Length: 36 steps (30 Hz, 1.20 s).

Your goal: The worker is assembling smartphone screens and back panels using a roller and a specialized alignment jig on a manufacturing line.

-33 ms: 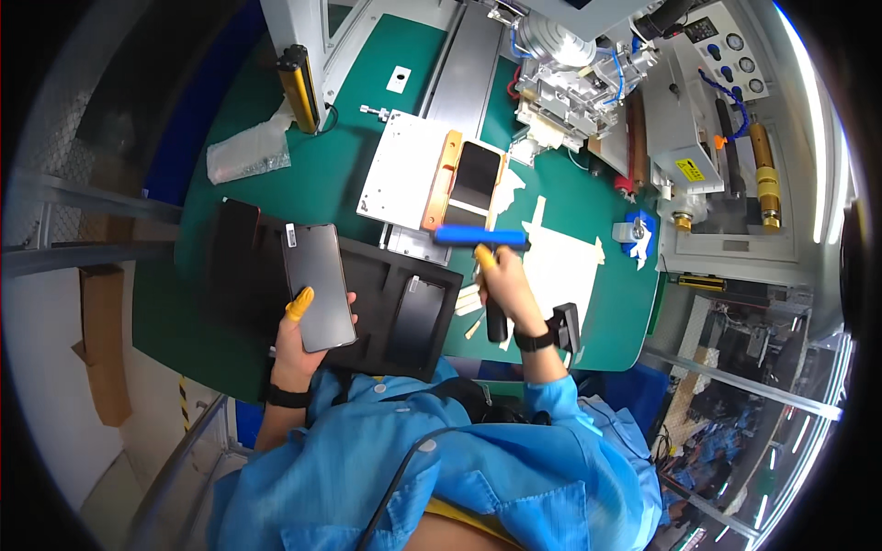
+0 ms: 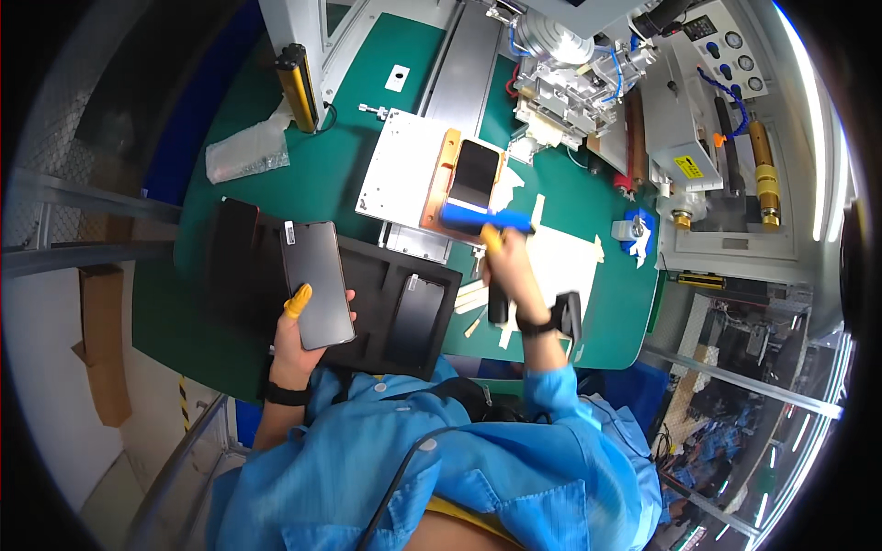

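Observation:
My left hand (image 2: 296, 342) grips a dark smartphone (image 2: 321, 289) by its lower part, with a yellow finger cot on the thumb; a small white tab sticks out at the phone's top. My right hand (image 2: 511, 271), also with a yellow finger cot, is wrapped round the black handle of a blue roller (image 2: 470, 219). The roller lies over the near end of a dark phone-shaped panel (image 2: 478, 174) seated in an orange-brown fixture (image 2: 441, 188), and hides that end. Whether it presses on the panel I cannot tell. The fixture sits on a white plate (image 2: 378, 174).
A black tray (image 2: 367, 266) holds another phone (image 2: 418, 321) near me. White sheets (image 2: 560, 275) are taped right of the fixture. A bubble-wrap bag (image 2: 248, 154) lies far left. Machine parts (image 2: 570, 101) stand at the back right, beside a small dispenser bottle (image 2: 629, 230).
My right hand has pushed the blue roller slightly away from me, over the near end of the fixture. My left hand with the phone has barely shifted.

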Tool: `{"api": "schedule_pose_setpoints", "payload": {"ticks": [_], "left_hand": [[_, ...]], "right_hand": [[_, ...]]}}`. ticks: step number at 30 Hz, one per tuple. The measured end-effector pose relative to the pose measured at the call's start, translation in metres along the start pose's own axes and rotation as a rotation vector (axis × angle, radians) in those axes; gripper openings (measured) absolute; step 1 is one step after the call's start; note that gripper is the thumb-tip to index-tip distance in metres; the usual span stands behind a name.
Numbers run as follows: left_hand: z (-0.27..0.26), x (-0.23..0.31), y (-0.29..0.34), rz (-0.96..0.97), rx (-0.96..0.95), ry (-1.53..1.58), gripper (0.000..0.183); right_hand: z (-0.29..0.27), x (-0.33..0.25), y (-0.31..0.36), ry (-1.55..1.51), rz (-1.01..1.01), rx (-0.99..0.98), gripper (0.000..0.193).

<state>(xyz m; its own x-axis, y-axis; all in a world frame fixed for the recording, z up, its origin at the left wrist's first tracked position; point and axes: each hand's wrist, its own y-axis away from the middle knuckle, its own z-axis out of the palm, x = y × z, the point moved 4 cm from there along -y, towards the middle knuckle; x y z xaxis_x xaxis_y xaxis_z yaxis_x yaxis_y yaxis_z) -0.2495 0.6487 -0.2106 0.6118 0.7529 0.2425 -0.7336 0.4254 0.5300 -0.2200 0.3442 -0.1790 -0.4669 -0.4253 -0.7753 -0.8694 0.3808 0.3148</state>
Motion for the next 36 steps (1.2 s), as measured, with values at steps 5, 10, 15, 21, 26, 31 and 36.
{"api": "schedule_pose_setpoints", "payload": {"ticks": [5,10,15,21,26,31,36], "left_hand": [[0.012,0.006,-0.002,-0.012,-0.046,-0.011,0.041],[0.006,0.002,0.007,0.022,-0.036,0.027,0.043],[0.018,-0.001,-0.006,-0.025,-0.084,0.08,0.045],[0.026,-0.01,-0.005,-0.066,-0.141,0.013,0.05],[0.032,-0.02,0.004,-0.052,-0.153,0.047,0.052],[0.016,-0.019,0.009,-0.067,-0.224,-0.056,0.053],[0.027,-0.021,-0.011,-0.088,-0.146,-0.155,0.055]], "right_hand": [[-0.022,-0.023,-0.133,-0.268,0.088,-0.047,0.028],[-0.002,-0.017,-0.07,-0.053,0.066,-0.116,0.029],[0.01,0.041,0.03,0.215,0.12,-0.036,0.03],[-0.032,-0.021,-0.073,-0.119,-0.051,0.028,0.034],[-0.023,-0.016,-0.139,-0.251,0.081,0.0,0.03],[-0.003,-0.008,-0.032,0.052,0.038,0.017,0.025],[-0.015,0.053,0.056,0.001,0.219,0.045,0.017]]}}
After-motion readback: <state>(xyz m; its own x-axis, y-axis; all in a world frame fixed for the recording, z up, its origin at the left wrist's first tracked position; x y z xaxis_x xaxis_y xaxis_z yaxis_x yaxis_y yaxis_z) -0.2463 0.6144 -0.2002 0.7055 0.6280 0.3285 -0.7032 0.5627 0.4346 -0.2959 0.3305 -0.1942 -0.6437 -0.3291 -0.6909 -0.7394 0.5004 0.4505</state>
